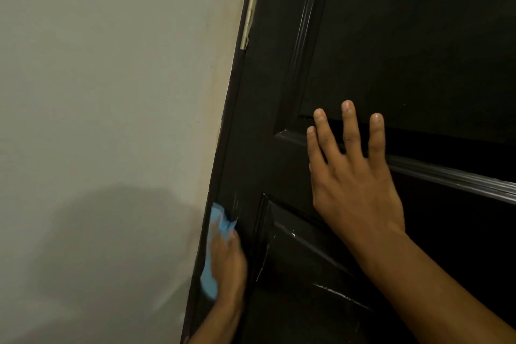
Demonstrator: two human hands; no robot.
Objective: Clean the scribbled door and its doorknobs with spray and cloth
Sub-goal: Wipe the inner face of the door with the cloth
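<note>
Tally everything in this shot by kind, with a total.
Hands: 2, left hand pressing the cloth, right hand flat on the door
Blue cloth: 1
Black door: 1
Brass hinge: 1
Wall: 1
Total: 6

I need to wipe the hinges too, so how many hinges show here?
1: a brass hinge on the door's left edge, upper part of the frame, above both hands. Others may lie outside the view.
</note>
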